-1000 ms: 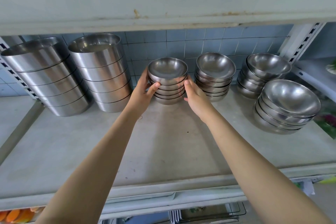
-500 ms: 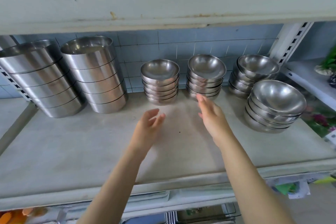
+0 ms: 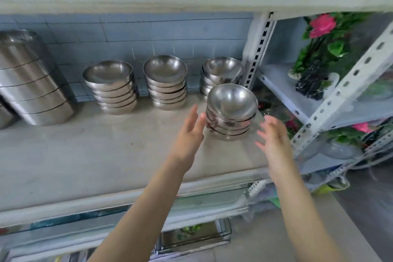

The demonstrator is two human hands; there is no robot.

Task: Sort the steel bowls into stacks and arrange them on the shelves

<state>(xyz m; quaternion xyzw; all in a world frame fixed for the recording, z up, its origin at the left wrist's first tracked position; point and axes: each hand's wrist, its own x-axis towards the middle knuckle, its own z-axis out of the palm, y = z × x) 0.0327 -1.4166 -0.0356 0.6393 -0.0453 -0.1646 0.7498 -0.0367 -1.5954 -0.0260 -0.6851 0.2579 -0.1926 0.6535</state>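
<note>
Both hands reach toward the front stack of steel bowls (image 3: pixel 231 110) near the shelf's (image 3: pixel 85 155) right edge. The left hand (image 3: pixel 189 134) is just beside the stack's left side, the right hand (image 3: pixel 274 136) a little apart on its right; the fingers of both are spread and released, grasping nothing. Along the back edge stand three more stacks of rounded, shiny bowls (image 3: pixel 165 83), with tall straight-walled steel pans (image 3: pixel 32 83) at the left. A perforated white upright (image 3: pixel 259 49) and artificial flowers (image 3: pixel 323 38) flank the right edge.
</note>
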